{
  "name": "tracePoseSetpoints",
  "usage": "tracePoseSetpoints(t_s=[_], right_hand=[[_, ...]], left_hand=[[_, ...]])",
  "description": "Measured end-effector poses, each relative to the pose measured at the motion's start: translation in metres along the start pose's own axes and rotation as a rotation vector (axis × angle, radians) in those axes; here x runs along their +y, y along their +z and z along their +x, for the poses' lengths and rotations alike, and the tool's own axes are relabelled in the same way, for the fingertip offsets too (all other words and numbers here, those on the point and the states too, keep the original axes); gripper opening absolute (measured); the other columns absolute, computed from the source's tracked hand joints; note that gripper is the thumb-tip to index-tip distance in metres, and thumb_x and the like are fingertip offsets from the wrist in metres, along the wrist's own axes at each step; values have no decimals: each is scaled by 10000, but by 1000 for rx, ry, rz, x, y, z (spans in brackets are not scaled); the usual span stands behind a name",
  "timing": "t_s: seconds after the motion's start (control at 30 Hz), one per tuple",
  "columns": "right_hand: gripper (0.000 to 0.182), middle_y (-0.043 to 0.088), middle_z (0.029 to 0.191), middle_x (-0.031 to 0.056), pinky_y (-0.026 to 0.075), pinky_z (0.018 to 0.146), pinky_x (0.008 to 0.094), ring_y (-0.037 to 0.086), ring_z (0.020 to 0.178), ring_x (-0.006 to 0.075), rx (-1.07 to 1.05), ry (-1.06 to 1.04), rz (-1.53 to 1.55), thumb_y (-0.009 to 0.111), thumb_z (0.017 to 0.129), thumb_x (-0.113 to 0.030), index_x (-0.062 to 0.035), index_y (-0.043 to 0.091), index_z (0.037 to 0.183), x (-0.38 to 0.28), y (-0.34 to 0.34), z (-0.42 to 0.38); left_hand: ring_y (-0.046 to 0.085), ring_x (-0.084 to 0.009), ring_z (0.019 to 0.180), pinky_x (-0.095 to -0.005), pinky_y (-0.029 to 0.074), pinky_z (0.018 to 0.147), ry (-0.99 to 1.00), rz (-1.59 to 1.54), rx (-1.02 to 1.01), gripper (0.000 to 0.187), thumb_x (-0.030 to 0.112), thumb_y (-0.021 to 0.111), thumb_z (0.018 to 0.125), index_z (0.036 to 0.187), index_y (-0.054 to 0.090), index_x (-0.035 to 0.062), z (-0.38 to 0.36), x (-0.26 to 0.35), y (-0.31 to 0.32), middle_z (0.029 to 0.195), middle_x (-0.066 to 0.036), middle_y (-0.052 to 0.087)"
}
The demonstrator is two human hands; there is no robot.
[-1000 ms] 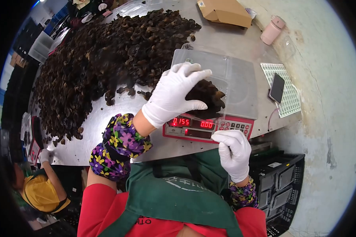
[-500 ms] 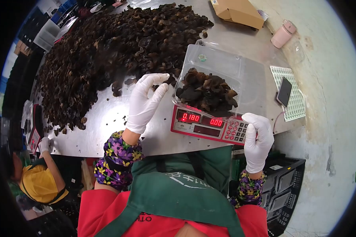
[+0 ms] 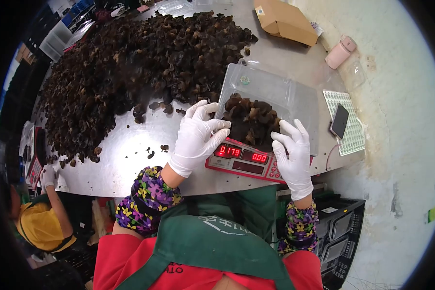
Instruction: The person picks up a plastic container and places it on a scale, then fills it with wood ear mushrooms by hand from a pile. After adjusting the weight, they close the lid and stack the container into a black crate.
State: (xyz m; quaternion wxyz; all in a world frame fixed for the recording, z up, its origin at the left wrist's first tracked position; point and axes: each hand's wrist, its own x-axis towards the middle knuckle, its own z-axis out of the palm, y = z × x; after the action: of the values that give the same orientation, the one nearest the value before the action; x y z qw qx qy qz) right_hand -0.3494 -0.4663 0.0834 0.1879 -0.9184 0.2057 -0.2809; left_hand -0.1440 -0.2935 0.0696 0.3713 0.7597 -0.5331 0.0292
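A clear plastic container (image 3: pixel 232 79) with its lid folded back rests on a red and white scale (image 3: pixel 216 163), whose display reads 0.179 and 0.00. Dark wood-ear-like pieces (image 3: pixel 251 121) fill the near part of the container. My left hand (image 3: pixel 197 137), in a white glove, is at the container's left front edge, thumb and fingers curled toward it. At the right front edge is my right hand (image 3: pixel 293 157), gloved too, with fingers and thumb apart. Whether my left fingertips pinch the rim cannot be made out.
A large heap of dark pieces (image 3: pixel 145 63) covers the table's left and back. Around the right side are a cardboard box (image 3: pixel 287 21), pink bottle (image 3: pixel 340 52), phone (image 3: pixel 339 121) on a label sheet (image 3: pixel 355 140), and black crate (image 3: pixel 345 232). A co-worker (image 3: pixel 43 224) is at lower left.
Both hands have moved in to the container; my left went right and down, my right went left and up. The scale reading went from 0.180 to 0.179. The whole view has shifted slightly.
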Motion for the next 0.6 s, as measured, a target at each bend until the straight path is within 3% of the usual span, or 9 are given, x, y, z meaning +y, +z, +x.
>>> tracePoseSetpoints(t_s=[0.13, 0.23, 0.37, 0.43, 0.5, 0.6], right_hand=[[165, 656, 1227, 98, 371, 1085, 459, 462, 1296, 372, 23, -43, -18, 681, 903, -167, -76, 744, 1025, 5, -6, 5], [180, 660, 1196, 90, 398, 1068, 445, 500, 1263, 363, 97, -16, -49, 665, 920, -133, -75, 720, 1081, 11, -18, 2], [178, 664, 1179, 113, 428, 1043, 406, 560, 1202, 312, 135, 74, 49, 617, 955, -96, -62, 705, 1106, 21, -28, -1], [177, 664, 1178, 120, 438, 1031, 385, 579, 1177, 294, 127, 136, 150, 607, 965, -97, -58, 703, 1109, 26, -30, 2], [187, 665, 1168, 129, 459, 1000, 331, 621, 1120, 232, 114, 184, 275, 574, 991, -97, -23, 688, 1120, 28, -33, 8], [288, 639, 1257, 102, 441, 1036, 335, 584, 1192, 213, 10, 262, 342, 500, 1047, -156, 17, 638, 1231, 38, -32, 20]], left_hand=[[495, -335, 1258, -435, 378, 1069, -83, -95, 129, 191, 179, 709, 894, 1066, 750, 106, -4, -1, -4, 1263, -137, 612], [596, -245, 1096, -343, 454, 978, -232, -245, 178, 155, 109, 684, 915, 1051, 732, 51, -10, -11, -3, 1206, -122, 630], [575, -297, 1120, -384, 449, 984, -242, -323, 204, 186, 134, 695, 892, 1065, 733, 78, -11, -20, 3, 1157, -125, 652], [596, -239, 1086, -340, 467, 960, -222, -307, 185, 219, 78, 678, 905, 1118, 705, 38, -11, -22, 7, 1212, -122, 629], [596, -240, 1087, -341, 466, 961, -186, -288, 206, 241, 78, 682, 901, 1137, 698, 36, -1, -15, 7, 1219, -122, 626], [584, -280, 1130, -370, 460, 981, -203, -330, 209, 275, 95, 690, 892, 1165, 701, 68, 19, -5, 7, 1238, -132, 617]])
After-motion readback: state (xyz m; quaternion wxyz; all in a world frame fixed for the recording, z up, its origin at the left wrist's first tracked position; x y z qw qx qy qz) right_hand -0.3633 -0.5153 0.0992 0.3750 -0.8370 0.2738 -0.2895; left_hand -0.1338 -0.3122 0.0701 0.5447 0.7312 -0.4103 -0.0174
